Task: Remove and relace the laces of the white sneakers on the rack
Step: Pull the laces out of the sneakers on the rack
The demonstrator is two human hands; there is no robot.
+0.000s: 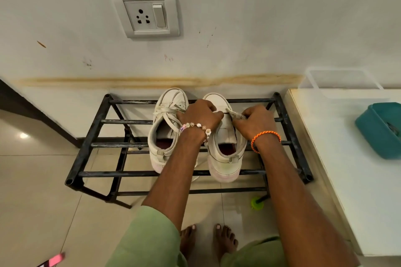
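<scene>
We see both sneakers at the rack's (91,145) rear edge. Our left hand (200,115) and right hand (255,121) pinch the lace (235,115) of the right sneaker (225,158).

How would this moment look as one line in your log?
stage: relacing right sneaker | left hand: on its tongue | right hand: pinching lace | left sneaker: laced | rack: holds both

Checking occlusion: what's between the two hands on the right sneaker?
Head view: between left hand and right hand, the right sneaker's tongue and a lace stretch.
</scene>
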